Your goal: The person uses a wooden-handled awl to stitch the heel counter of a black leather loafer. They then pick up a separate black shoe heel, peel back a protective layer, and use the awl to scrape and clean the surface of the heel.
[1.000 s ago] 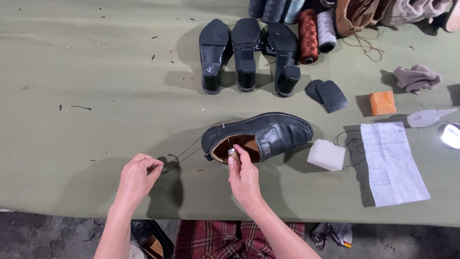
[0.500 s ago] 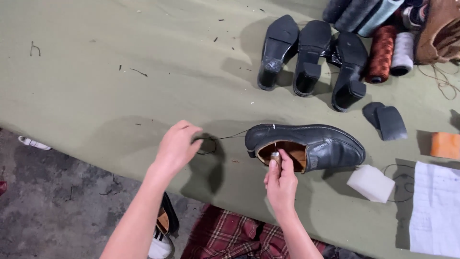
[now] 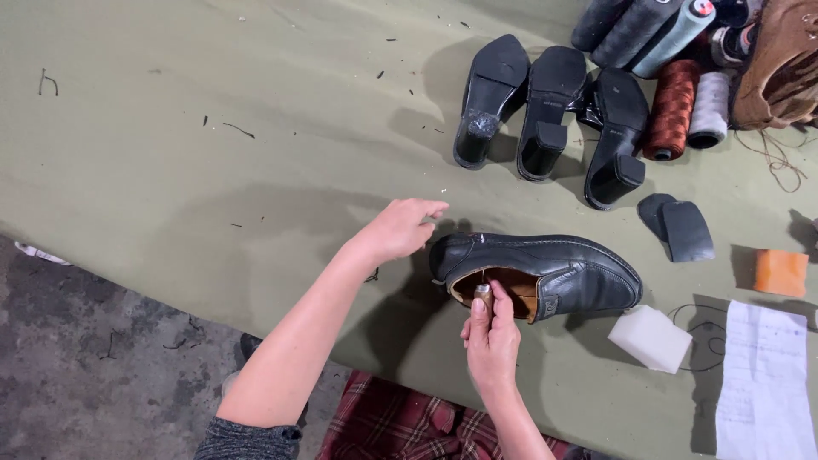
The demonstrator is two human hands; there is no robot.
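**Stitching at the heel of a black shoe, part way through**

Black leather shoe (image 3: 545,274) lying on the olive-green table (image 3: 213,170), near its front edge, toe to the right, tan lining showing in the opening. Right hand (image 3: 492,334) closed around a small metal-tipped tool (image 3: 483,293) (an awl or needle handle, too small to tell), its tip set at the near rim of the opening. Left hand (image 3: 399,228) just beside the heel end, fingers loosely curled and pointing toward the shoe; whether a thread is pinched there, cannot tell. A dark thread scrap (image 3: 373,275) visible on the table below that hand.

Judged from this: sewing under way at the back of the shoe, not finished, tool not yet withdrawn from the work. How many stitches done or left, not visible.

Elsewhere: three black heeled soles (image 3: 550,115) lined up at the far side, thread spools (image 3: 673,109) beside them, two dark heel pieces (image 3: 679,227), an orange block (image 3: 780,273), a white block (image 3: 650,339) just right of the toe, a sheet of paper (image 3: 764,383) at the right edge.
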